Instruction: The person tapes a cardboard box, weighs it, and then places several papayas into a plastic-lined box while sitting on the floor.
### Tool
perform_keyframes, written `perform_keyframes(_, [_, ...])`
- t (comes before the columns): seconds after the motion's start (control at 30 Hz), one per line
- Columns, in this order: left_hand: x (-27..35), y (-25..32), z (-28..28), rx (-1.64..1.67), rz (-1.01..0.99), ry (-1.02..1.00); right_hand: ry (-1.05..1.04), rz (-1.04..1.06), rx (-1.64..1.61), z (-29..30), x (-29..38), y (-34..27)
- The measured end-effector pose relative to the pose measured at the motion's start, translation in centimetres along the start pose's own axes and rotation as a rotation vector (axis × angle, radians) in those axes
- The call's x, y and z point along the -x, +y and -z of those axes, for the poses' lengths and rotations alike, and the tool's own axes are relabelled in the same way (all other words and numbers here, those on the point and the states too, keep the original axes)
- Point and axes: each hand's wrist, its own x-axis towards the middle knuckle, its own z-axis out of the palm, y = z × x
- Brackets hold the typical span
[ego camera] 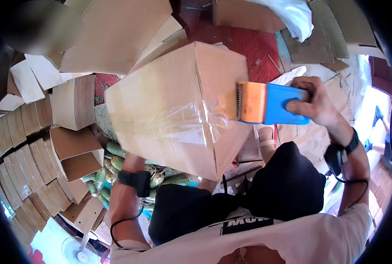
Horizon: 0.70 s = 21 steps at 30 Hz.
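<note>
A cardboard box point(163, 109) lies across the person's lap area, with clear packing tape point(189, 125) running over its face and around an edge. My right hand point(306, 100) grips a blue tape dispenser point(283, 103) with an orange front part and a dark toothed edge. That toothed edge is at the box's right side. My left hand point(136, 161) reaches to the lower left edge of the box; its fingers are hidden by the cardboard, so its hold cannot be made out.
Green-and-white radishes point(116, 161) lie below the box at left. An open carton point(77, 151) stands beside them, near stacked cartons point(24, 171). More cardboard point(116, 33) is at the top. A white fan point(80, 255) is at lower left. Red matting point(229, 49) covers some floor.
</note>
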Motion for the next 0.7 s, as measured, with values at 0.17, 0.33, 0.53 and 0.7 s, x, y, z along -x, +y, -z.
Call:
perform_keyframes(0.17, [-4.9, -7.1, -6.5, 0.196, 0.102, -0.089, 0.094, 0.031, 0.214, 3.3, 2.4, -6.6])
perform_keyframes(0.33, [-4.7, -8.3, -8.4, 0.232, 0.11, -0.008, 0.335, 0.032, 0.126, 1.7, 3.0, -7.0])
perform_keyframes(0.53, [0.5, -6.9, -4.7, 0.189, 0.053, -0.203, -0.02, -0.161, 0.176, -1.3, 2.2, -10.2])
perform_keyframes(0.7, [1.1, -7.8, 1.0, -0.004, -0.113, 0.113, 0.041, 0.022, 0.333, -4.9, 1.3, -11.3])
